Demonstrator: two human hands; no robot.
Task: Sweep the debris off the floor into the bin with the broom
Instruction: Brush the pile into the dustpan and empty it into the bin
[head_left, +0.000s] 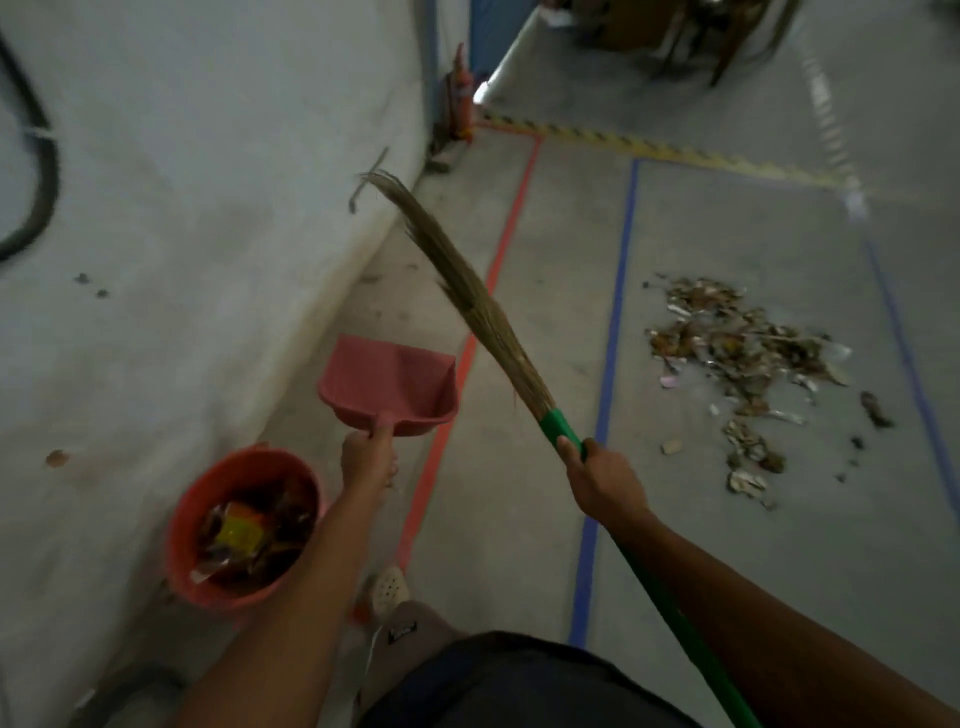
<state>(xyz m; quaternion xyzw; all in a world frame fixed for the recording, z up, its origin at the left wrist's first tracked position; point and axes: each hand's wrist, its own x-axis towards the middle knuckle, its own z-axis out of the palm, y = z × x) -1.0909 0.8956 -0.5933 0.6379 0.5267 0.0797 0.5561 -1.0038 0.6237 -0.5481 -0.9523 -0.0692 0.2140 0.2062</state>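
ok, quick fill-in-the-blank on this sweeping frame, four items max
The left hand holds the pink ____ by its handle.
The right hand grips the broom on its ____ handle.
The debris pile lies between two ____ tape lines.
The bin sits on the person's ____ side.
Missing: dustpan, green, blue, left.

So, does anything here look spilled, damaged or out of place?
Yes: a scattered pile of brown leaves and pale scraps lies on the grey concrete floor, right of the blue tape line, apart from the round red plastic bin that stands by the white wall.
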